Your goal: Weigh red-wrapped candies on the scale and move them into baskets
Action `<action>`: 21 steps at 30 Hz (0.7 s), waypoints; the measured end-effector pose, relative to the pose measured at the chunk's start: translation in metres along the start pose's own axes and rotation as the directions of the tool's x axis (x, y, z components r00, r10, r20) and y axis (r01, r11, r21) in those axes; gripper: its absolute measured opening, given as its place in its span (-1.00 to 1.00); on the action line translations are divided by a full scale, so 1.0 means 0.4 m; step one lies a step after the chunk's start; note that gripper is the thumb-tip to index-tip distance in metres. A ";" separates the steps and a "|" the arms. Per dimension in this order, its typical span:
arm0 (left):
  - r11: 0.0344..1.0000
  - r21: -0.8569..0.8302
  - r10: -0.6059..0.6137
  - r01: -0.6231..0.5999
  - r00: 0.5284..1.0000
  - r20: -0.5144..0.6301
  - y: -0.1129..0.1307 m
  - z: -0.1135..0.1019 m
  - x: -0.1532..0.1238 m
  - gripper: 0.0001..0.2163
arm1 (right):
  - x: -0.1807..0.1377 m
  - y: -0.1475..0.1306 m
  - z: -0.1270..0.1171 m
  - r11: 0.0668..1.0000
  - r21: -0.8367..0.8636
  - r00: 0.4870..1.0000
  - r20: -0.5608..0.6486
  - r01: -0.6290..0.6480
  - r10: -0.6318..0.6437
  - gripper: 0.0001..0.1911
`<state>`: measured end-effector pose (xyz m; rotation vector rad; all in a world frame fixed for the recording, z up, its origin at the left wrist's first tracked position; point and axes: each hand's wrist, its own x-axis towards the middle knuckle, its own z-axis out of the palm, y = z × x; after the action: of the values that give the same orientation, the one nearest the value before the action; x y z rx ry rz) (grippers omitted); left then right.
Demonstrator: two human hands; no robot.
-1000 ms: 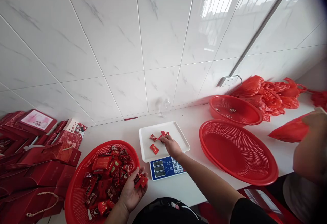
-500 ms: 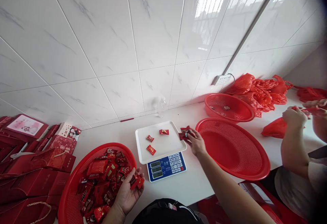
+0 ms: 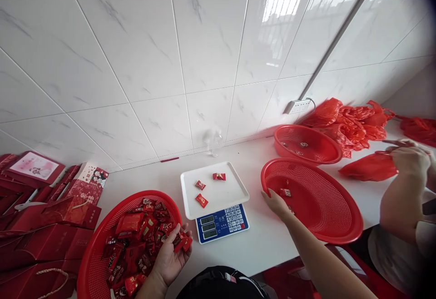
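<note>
Table's [image 3: 254, 249] nearer right basket [image 3: 316, 199] gained candies [image 3: 285, 192]; left grip [image 3: 170, 256] cups sweets [image 3: 184, 242], right grip [image 3: 277, 204] unclear

Soft, fairly even light filled my view, and the pale wall tiles [image 3: 150, 35] looked slightly grey on the left. High on the far right, they threw back a white, barred glare, burnt out at its brightest, as from a window out of sight. Lower down, near the red bags [image 3: 354, 122], the wall took a faint pink tinge. The gift boxes [image 3: 44, 231] at the left sat darker, their folds in shadow. My left hand [image 3: 173, 253] and right hand [image 3: 277, 206] came out reasonably clear, while the co-worker's hands [image 3: 410, 158] were smeared. The scale's displays [image 3: 209, 227] were too dim to read. Wide-angle stretch slanted the tile joints, and blackness swallowed the upper right corner.
</note>
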<state>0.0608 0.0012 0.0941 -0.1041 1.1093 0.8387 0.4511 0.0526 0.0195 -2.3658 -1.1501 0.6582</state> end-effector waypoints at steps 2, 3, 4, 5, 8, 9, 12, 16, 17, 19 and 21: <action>1.000 0.002 0.018 -0.018 1.000 -0.007 0.001 -0.001 -0.006 -0.81 | 0.000 -0.038 0.031 1.000 0.000 0.999 0.012 0.030 -0.030 -0.45; 1.000 0.001 0.026 -0.026 1.000 -0.012 0.001 -0.002 -0.009 -0.81 | 0.000 -0.061 0.045 0.999 -0.008 0.999 0.009 0.051 -0.051 -0.42; 0.999 -0.003 0.033 -0.033 0.999 -0.016 0.001 -0.003 -0.011 -0.81 | -0.001 -0.087 0.057 0.996 -0.026 0.996 0.004 0.087 -0.087 -0.39; 0.999 -0.007 0.038 -0.038 0.999 -0.022 0.002 -0.004 -0.014 -0.81 | -0.003 -0.117 0.069 0.989 -0.053 0.990 0.007 0.140 -0.140 -0.36; 0.999 -0.018 0.044 -0.045 0.999 -0.032 0.000 -0.008 -0.019 -0.82 | -0.017 -0.225 0.112 0.924 -0.127 0.929 0.131 0.361 -0.345 -0.35; 0.999 -0.021 0.045 -0.045 0.999 -0.030 -0.001 -0.009 -0.020 -0.82 | -0.023 -0.263 0.129 0.899 -0.129 0.898 0.206 0.419 -0.389 -0.34; 0.999 -0.032 0.041 -0.041 0.999 -0.015 -0.003 -0.008 -0.025 -0.82 | -0.039 -0.367 0.185 0.865 -0.116 0.827 0.378 0.489 -0.417 -0.27; 0.998 -0.052 0.043 -0.044 0.999 -0.018 -0.002 -0.012 -0.031 -0.83 | -0.066 -0.452 0.249 0.834 -0.124 0.772 0.471 0.537 -0.427 -0.20; 0.997 -0.061 0.043 -0.045 0.999 -0.021 -0.002 -0.015 -0.033 -0.84 | -0.078 -0.462 0.262 0.805 -0.140 0.744 0.499 0.576 -0.445 -0.20; 0.996 -0.078 0.043 -0.045 0.999 -0.029 -0.002 -0.024 -0.034 -0.85 | -0.105 -0.469 0.283 0.708 -0.164 0.660 0.548 0.687 -0.514 -0.22; 0.995 -0.090 0.041 -0.044 0.999 -0.032 -0.004 -0.034 -0.034 -0.85 | -0.131 -0.460 0.298 0.607 -0.156 0.580 0.547 0.779 -0.604 -0.32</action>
<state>0.0492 -0.0137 0.0981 -0.1695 1.1049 0.9280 0.2420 0.1342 0.0396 -1.7422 -2.4601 0.7236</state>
